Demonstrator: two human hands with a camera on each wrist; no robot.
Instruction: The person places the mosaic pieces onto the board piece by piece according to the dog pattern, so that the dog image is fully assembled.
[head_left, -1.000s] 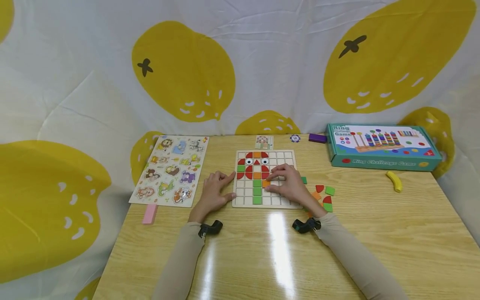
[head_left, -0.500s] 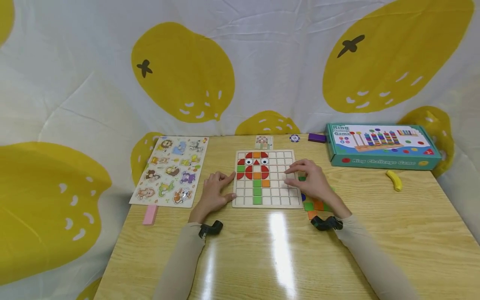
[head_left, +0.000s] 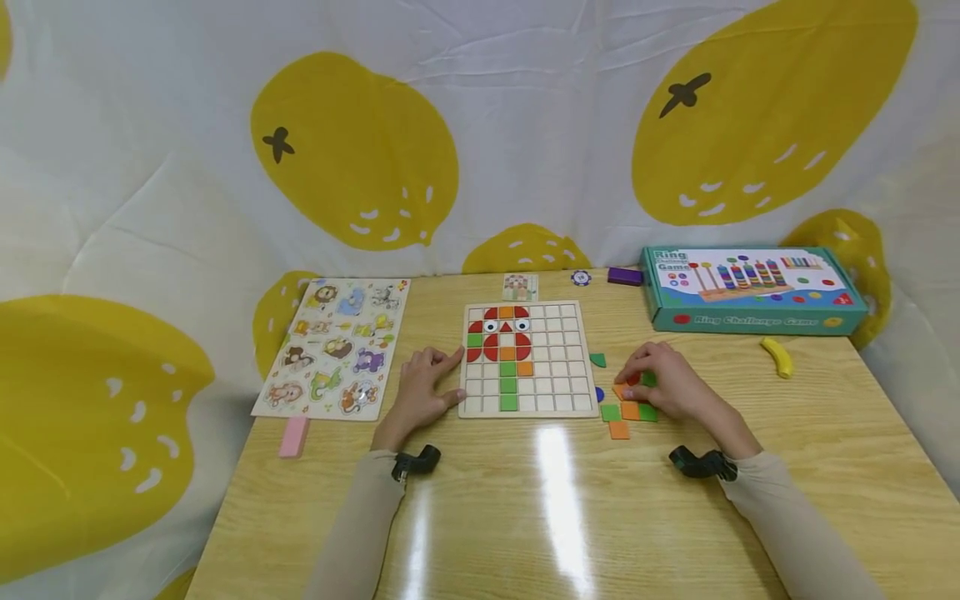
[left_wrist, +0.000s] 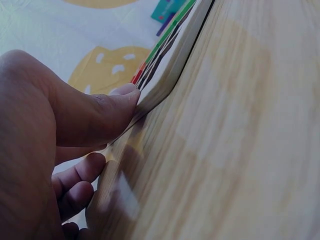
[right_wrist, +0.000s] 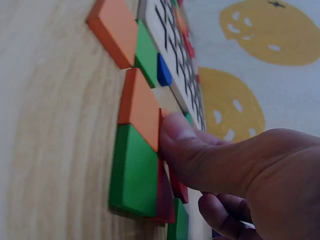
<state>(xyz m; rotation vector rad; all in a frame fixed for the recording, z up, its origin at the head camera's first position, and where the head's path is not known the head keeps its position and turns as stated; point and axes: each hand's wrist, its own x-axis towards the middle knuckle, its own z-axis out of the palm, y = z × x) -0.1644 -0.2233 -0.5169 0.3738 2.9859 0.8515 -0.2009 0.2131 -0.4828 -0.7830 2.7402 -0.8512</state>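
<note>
Head view: touches edge of part-tiled board (head_left: 542,386) with spread left hand (head_left: 420,388), unlaid tiles (head_left: 630,411) with right hand (head_left: 670,382), cannot tell if pinching; apparently midway.

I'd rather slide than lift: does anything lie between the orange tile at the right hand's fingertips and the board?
Yes: the blue piece lies beside the board, between it and the orange tile. Lifting would probably clear it.

red tiles (head_left: 633,379) part hidden by right hand (head_left: 666,382), sleeves (head_left: 802,521) cropped
</note>
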